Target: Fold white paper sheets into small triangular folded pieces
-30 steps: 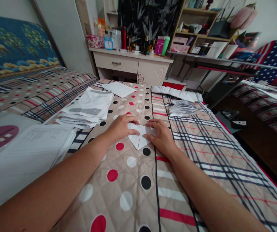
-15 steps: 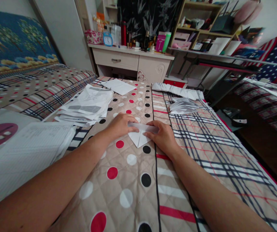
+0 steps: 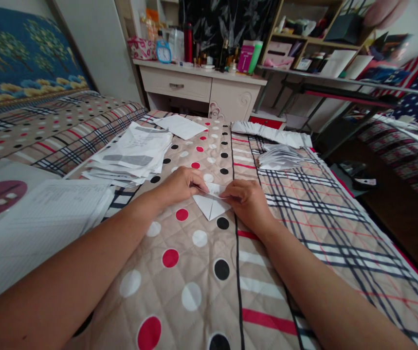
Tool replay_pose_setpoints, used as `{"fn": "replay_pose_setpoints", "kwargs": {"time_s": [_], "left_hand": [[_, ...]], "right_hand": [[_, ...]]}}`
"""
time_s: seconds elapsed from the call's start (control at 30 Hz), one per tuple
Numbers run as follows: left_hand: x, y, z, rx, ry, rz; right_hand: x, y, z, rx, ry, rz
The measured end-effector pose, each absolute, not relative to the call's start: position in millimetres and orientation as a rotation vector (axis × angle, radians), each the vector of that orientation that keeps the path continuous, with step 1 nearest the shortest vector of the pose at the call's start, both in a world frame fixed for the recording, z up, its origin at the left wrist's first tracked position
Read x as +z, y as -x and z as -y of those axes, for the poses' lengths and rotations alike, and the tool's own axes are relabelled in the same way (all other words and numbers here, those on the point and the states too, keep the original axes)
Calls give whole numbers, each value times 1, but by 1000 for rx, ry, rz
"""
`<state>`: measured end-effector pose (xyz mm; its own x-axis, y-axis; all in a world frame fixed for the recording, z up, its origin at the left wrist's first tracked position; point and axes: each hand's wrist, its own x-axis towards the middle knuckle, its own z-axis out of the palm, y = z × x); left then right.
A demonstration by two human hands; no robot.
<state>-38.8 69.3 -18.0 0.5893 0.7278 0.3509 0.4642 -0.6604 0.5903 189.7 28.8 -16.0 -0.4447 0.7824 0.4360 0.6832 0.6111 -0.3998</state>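
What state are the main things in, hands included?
Paper: folded, with a centre seam
Left hand: pinching the paper
Right hand: pinching the paper
Left stack: uneven
Right pile: loosely fanned
Drawer: shut
Cabinet door: shut
Clock: upright
Red bottle: upright

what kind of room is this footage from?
Probably a bedroom: a quilted cover with dots and plaid lies over what looks like a bed, and beyond it a pale dresser holds a blue clock.
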Motion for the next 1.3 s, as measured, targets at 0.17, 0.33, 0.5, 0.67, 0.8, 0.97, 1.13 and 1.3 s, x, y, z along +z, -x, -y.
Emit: {"fn": "replay_pose_setpoints", "kwargs": {"time_s": [0.17,0.33,0.5,0.67,0.8,0.97,1.13,1.3], "left_hand": [[-12,47,-69,801,-2422,-906],[-10,57,-70,782,-2398,-963],[-8,71,-74,710,-2345,-1020],[-5,78,-75,648,-2326,-1051],[-1,80,-74,585,-2368,-1061],[15,68,-64,427,-2535,-1217],[13,24,-42,697,-2549,-1354],[-9,-1,-35,689,-2431,-1352]], "right_hand": [[-15,-190,-27,51,1142,2337],[-13,-189,-26,11,1145,2397],[-13,-190,-25,-6,1136,2431],[-9,-189,-23,-44,1134,2487],[-4,-186,-19,-125,1132,2544],[-1,-183,-16,-212,1133,2581],[0,-181,-15,-231,1148,2605],[-2,-182,-16,-176,1155,2566]]}}
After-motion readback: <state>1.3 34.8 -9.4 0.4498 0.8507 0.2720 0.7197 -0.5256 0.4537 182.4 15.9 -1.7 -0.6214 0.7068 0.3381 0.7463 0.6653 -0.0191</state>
